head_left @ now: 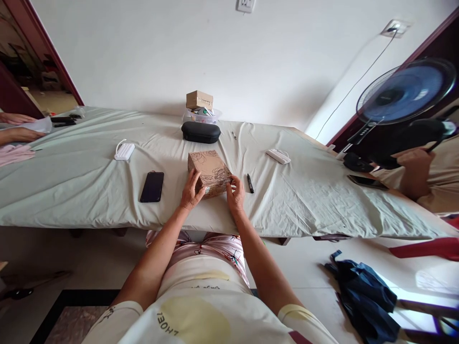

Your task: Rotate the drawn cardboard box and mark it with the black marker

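Observation:
A brown cardboard box (210, 171) with a line pattern sits on the cloth-covered table (71, 181) right in front of me. My left hand (191, 191) grips its near left corner, fingers curled against the side. My right hand (235, 192) holds the near right corner, fingertips on the box edge. A black phone (152, 186) lies to the left of the box and a black marker (250, 183) to its right.
A black case (201, 132), a clear tub (201, 115) with a small brown box (199, 100) on top, and two white packs (124, 151) (278, 155) lie farther back. Other people's hands (16, 126) show at far left; another person's arm (414, 172) and a fan (403, 93) at right.

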Tool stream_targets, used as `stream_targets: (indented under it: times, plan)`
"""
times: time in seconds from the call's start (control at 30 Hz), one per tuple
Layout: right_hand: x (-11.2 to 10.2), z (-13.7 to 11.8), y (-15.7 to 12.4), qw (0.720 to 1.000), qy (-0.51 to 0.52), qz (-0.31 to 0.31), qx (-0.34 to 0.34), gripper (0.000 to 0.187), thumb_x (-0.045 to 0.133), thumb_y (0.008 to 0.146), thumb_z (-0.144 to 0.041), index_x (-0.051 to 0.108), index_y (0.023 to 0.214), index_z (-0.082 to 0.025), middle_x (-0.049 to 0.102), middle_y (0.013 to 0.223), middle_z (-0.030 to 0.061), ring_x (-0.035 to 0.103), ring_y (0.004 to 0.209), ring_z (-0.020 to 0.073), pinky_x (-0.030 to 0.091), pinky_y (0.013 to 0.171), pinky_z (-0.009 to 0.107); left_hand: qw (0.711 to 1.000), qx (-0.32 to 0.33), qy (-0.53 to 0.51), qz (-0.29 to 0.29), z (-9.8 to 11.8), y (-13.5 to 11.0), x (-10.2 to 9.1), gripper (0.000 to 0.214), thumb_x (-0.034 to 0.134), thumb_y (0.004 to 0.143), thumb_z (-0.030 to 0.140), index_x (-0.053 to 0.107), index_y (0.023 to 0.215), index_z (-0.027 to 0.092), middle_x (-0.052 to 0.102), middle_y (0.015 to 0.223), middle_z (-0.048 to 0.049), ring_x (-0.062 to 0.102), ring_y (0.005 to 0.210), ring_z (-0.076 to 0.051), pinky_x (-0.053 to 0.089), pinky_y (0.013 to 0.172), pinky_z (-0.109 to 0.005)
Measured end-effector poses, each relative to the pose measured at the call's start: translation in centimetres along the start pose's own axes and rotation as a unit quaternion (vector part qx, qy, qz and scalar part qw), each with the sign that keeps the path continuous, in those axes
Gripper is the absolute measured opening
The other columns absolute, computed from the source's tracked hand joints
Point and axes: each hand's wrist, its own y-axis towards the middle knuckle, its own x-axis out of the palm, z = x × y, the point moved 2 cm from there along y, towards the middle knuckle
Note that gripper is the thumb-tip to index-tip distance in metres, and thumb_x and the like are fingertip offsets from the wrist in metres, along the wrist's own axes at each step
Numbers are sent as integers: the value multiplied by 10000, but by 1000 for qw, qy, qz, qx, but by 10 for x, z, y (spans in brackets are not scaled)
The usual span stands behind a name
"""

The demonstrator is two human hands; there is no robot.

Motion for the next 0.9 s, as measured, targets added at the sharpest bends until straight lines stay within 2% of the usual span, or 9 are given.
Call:
stream_targets:
  times: [0.13, 0.23, 0.3, 0.4, 0.53, 0.73, 0.9]
  plan:
    - [2, 4, -1, 999, 25, -13, 22, 356, 554, 964, -374, 589, 1296, -250, 670, 1139, 78, 655, 948, 193, 609, 741, 313, 999, -53, -3, 10, -7, 0, 3, 1047, 766, 824, 588, 241, 1641, 198, 304, 1668, -217, 280, 1576, -399, 321, 1259, -560]
    - [4, 4, -2, 998, 41, -33, 23, 397, 558, 951, -358, 561, 1330, -242, 659, 1175, 91, 661, 959, 189, 610, 733, 304, 998, -58, -12, -3, -9, 0, 5, 1103, 790, 798, 589, 204, 1647, 200, 313, 1662, -223, 314, 1561, -395, 335, 1253, -555]
    - [6, 4, -3, 997, 57, -44, 25, 404, 559, 954, -366, 556, 1338, -244, 660, 1148, 85, 663, 959, 184, 608, 738, 298, 999, -39, -19, 1, -7, 0, 4, 1021, 746, 842, 580, 227, 1640, 209, 342, 1656, -204, 333, 1558, -366, 322, 1268, -530]
    - [8, 6, -3, 994, 87, -45, 38, 401, 570, 962, -404, 554, 1330, -245, 667, 1072, 65, 665, 928, 177, 603, 739, 294, 999, -12, -8, 31, -4, 1, -1, 828, 649, 918, 584, 344, 1592, 212, 410, 1622, -183, 381, 1536, -329, 318, 1278, -489]
    - [8, 10, -1, 989, 121, -38, 73, 433, 585, 959, -465, 525, 1322, -236, 670, 933, 28, 659, 820, 164, 581, 698, 285, 997, 17, 13, 72, 0, 2, -6, 657, 573, 966, 576, 475, 1487, 187, 471, 1562, -202, 442, 1488, -331, 362, 1248, -488]
    - [1, 7, 1, 989, 66, -7, 134, 400, 601, 923, -438, 544, 1252, -217, 672, 871, 6, 651, 771, 173, 557, 787, 335, 987, 94, 81, 97, 5, 0, -4, 364, 541, 998, 481, 636, 1183, 183, 522, 1485, -203, 538, 1384, -310, 477, 1140, -473]
    - [-4, 2, 3, 991, -49, -6, 125, 336, 539, 874, -285, 574, 1198, -202, 693, 1030, 75, 643, 997, 236, 511, 966, 414, 986, 105, 90, 91, 7, -1, -1, 423, 552, 997, 406, 617, 1357, 194, 495, 1469, -188, 576, 1317, -289, 532, 1068, -422]
